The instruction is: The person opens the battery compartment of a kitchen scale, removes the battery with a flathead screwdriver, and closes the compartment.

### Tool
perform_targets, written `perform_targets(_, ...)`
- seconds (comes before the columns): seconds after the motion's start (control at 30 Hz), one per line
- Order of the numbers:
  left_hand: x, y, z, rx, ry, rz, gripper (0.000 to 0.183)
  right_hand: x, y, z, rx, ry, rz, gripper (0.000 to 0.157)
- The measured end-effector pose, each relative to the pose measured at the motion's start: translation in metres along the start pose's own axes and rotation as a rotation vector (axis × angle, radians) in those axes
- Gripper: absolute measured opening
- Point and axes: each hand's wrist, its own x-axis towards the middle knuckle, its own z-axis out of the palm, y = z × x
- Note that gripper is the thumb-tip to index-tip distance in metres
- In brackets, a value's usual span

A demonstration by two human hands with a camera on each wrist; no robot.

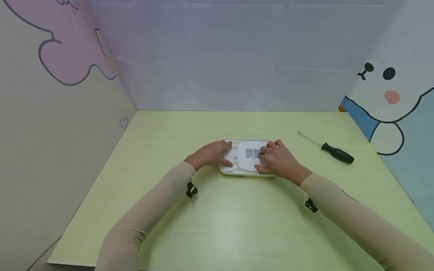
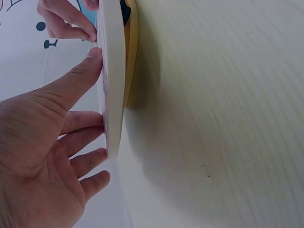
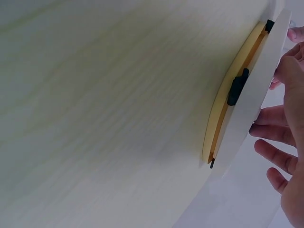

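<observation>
A flat white device (image 1: 229, 171) with rounded corners lies on the table, its face carrying a raised panel (image 1: 245, 146) and a printed label (image 1: 251, 153). Its side shows a white shell (image 3: 251, 90) over a yellow layer (image 3: 219, 102) with black pieces (image 3: 237, 88) between them. My left hand (image 1: 213, 152) rests on the device's left end, thumb and fingers spread and touching its face. My right hand (image 1: 279, 160) lies over the right end, covering part of the panel. Its thumb and bent fingers touch the panel beside the label, a gap between them.
A screwdriver (image 1: 339, 153) with a dark green handle lies to the right of the device, its shaft pointing toward the back left. The pale yellow-green table (image 1: 217, 226) ends at a white back wall (image 1: 217, 56), with printed side walls left and right.
</observation>
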Motion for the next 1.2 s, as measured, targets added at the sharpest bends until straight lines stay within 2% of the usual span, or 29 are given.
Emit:
perform_targets(0.57,0.0005,0.0010,-0.0009,-0.021,0.000,0.006,0.090,-0.0045,-0.0009,0.0056,-0.044,0.064,-0.036,0.040)
perform_targets(1.0,0.0009,0.0004,-0.0014,-0.014,-0.005,0.005,0.091,-0.0086,-0.0018,0.0062,-0.036,0.033,-0.013,0.044)
perform_targets(1.2,0.0001,0.0008,-0.0018,-0.012,-0.006,-0.003,0.092,-0.0093,-0.0020,0.0065,-0.049,0.046,-0.016,0.039)
